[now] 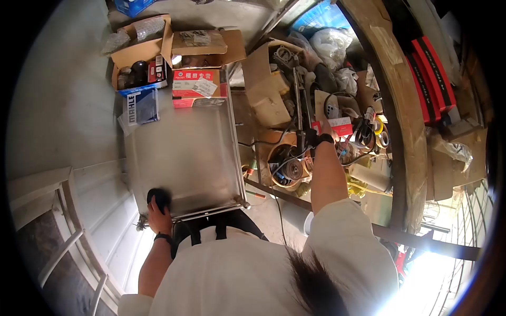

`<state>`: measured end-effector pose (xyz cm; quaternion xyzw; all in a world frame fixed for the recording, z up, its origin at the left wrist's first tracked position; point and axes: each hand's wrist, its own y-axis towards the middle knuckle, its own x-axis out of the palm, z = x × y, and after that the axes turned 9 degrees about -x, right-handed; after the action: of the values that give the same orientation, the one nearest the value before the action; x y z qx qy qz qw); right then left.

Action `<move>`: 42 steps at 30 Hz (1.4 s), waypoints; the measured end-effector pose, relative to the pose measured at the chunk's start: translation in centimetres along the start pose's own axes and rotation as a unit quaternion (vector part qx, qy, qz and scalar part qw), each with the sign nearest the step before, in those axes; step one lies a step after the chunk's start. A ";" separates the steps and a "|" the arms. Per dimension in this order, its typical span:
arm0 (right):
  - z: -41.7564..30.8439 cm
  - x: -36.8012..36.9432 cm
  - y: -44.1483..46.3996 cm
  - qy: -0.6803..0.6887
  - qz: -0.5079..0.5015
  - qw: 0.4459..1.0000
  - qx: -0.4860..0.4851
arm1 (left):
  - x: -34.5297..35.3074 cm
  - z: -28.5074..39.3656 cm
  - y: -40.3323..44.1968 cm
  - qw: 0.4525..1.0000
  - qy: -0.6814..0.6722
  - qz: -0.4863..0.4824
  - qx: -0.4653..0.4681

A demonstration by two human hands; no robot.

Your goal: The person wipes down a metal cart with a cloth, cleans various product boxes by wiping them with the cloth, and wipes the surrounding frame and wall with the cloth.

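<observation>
At the near left corner of the metal cart top [184, 152], my left hand [158, 217] is closed around a dark rounded part [159, 198]. Motion smears the part, so its exact kind does not show. My right hand [326, 129] reaches far out to the right, into a cluttered pile of parts. It is closed on a small red-and-white box [341, 126], which shows on both sides of the hand. Most of the right fingers are hidden. A dark cable [276, 197] hangs near the right arm.
At the cart's far end are an open carton [118, 55] with dark parts, a blue MAHLE box [142, 107] and a red-and-white carton [195, 87]. A round container [284, 168] with metal parts stands on the right. Beyond it runs a wooden beam [403, 142].
</observation>
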<state>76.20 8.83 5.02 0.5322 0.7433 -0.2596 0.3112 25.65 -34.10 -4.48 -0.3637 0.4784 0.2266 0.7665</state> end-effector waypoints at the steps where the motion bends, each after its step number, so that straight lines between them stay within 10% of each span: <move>1: 0.5 0.2 0.7 0.009 -0.006 1.000 -0.002 | -0.2 0.2 0.1 1.000 0.001 0.000 -0.002; 9: -1.5 -2.0 -5.8 0.173 0.092 0.970 -0.146 | -0.1 0.2 -0.3 1.000 -0.015 0.015 0.017; 14: -0.8 -1.3 -17.1 0.406 -0.219 0.827 -0.322 | 0.5 -0.9 0.5 0.992 -0.116 0.028 0.031; 17: -1.3 -8.1 -28.2 0.152 -0.301 0.836 -0.433 | -2.1 1.7 1.4 0.972 -0.216 0.075 0.050; 21: 4.1 -9.7 -35.3 -0.004 -0.379 0.683 -0.624 | -8.5 9.0 1.2 0.910 -0.363 0.080 0.182; 25: 6.9 -12.2 -39.0 0.084 -0.493 0.539 -0.678 | -13.9 14.8 -1.1 0.899 -0.202 0.116 0.370; 33: 6.5 -15.1 -38.0 0.007 -0.469 0.433 -0.770 | -14.2 15.2 0.6 0.928 -0.250 0.090 0.263; 39: 6.5 -17.1 -37.1 -0.007 -0.535 0.441 -0.720 | -9.8 7.4 9.2 0.948 -0.296 0.113 0.031; 42: 5.6 -17.0 -36.4 0.200 -0.723 0.568 -0.338 | -8.6 3.0 10.7 0.891 -0.453 0.015 -0.001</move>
<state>46.68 -16.78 15.78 -0.2888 0.9571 -0.0152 0.0204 16.15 -24.96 0.46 -0.2147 0.0843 0.3784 0.8964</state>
